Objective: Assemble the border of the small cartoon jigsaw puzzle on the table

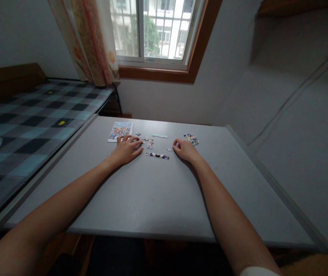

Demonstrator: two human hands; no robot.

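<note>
My left hand lies on the table with its fingers spread, over some loose puzzle pieces beside the picture sheet. Its palm hides part of what is under it. My right hand rests with fingers curled and thumb tip close to the index finger; whatever they pinch, if anything, is hidden. Just left of those fingertips lies a small puzzle piece. Between my hands are a joined cluster of puzzle pieces, a pale joined strip behind it and a dark joined strip in front.
Beyond my right hand sits a pile of loose pieces. The white table has raised edges left and right. A bed with a checked cover stands along the left side, and a window is in the wall ahead.
</note>
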